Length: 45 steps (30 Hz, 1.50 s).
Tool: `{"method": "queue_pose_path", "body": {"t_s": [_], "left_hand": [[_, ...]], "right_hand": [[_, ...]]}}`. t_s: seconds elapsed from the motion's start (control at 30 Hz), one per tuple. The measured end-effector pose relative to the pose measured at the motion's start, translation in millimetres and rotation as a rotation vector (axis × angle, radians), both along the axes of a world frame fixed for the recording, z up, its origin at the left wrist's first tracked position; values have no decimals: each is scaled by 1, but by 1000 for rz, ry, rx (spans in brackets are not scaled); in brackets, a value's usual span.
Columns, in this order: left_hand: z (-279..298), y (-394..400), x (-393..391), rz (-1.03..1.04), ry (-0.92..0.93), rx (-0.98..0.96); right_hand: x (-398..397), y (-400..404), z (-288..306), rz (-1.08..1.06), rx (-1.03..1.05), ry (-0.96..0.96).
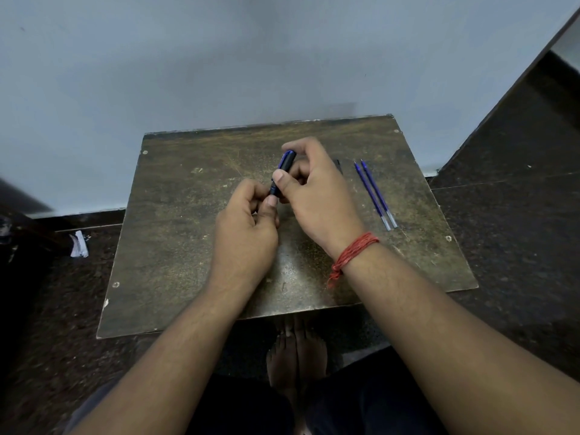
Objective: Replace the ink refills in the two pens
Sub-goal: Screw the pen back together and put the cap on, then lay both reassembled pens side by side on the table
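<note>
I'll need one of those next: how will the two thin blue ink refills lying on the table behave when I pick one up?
The two thin blue ink refills look slim and round, so probably light, slightly bendy, and apt to roll on the worn brown tabletop. Lying side by side, one may nudge the other.

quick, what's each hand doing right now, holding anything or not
Left hand: fingers curled, pinching the lower end of the pen.
Right hand: gripping the pen's upper barrel, thumb pressed on it.
</note>
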State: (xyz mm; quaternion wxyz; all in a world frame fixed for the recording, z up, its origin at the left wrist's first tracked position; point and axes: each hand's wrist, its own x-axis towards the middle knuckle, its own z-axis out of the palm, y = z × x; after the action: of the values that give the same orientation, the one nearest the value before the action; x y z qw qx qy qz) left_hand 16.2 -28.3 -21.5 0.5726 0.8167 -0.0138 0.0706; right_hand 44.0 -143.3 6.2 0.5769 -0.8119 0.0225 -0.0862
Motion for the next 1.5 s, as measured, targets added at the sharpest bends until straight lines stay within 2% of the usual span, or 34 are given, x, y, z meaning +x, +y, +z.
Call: {"method": "queue_pose_path", "body": {"t_s": [0.27,0.47,0.7,1.03,1.33,1.5], "left_hand": [[7,-7,1,34,46,1],[6,-5,2,22,24,29],[3,3,4,30,-91,328],[2,23,15,92,-96,583],[-6,20,17,144,-97,687],[-9,20,19,153,-91,677]], "right_hand": [[-3,2,2,8,-22,5],[-6,-3,0,-23,78,58],[1,-1,-7,-24,-18,104],[7,-27,-4,-93,-156,65],[5,-38,-2,-123,-152,73],[4,-40,0,-125,-176,59]]}}
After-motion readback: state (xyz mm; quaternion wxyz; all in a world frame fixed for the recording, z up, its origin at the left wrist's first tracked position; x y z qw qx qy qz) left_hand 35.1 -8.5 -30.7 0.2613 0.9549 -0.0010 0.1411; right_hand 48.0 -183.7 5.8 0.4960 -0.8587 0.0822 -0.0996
